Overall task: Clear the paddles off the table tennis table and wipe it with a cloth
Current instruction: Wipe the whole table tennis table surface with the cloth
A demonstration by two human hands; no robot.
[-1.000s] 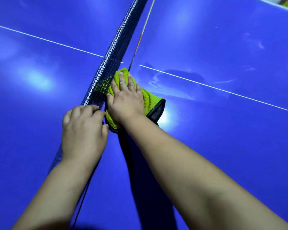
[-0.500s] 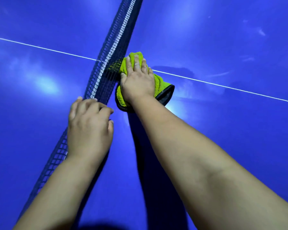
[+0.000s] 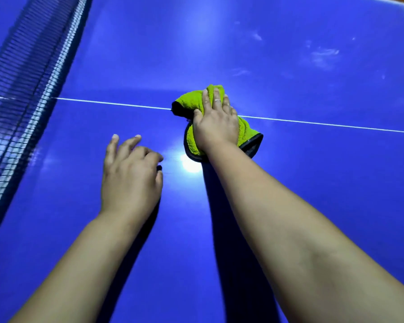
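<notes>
We have the blue table tennis table (image 3: 301, 206) filling the view. No paddles show on the part we can see, so we judge the clearing done here and the wiping in hand. The net (image 3: 21, 89) runs along the left side from near to far, well apart from both hands.

Our right hand (image 3: 216, 123) lies on the bunched green cloth (image 3: 190, 100), fingers stretched over it and pressing it down on the white centre line (image 3: 114, 103), about the middle of this half. Our left hand (image 3: 131, 176) holds nothing. Its fingers are loosely bent, with the tips resting on the bare table to the near left of the cloth, likely as a brace.

To wipe well, we should spread the cloth flatter so more of it meets the surface. We should press evenly with the palm and work in overlapping strokes toward the pale smudges (image 3: 324, 55) at the far right, which look unwiped. Nothing stands between cloth and smudges, but the reach is long, so the left hand should take our weight. The bright glare (image 3: 190, 164) just near the cloth may hide streaks.
</notes>
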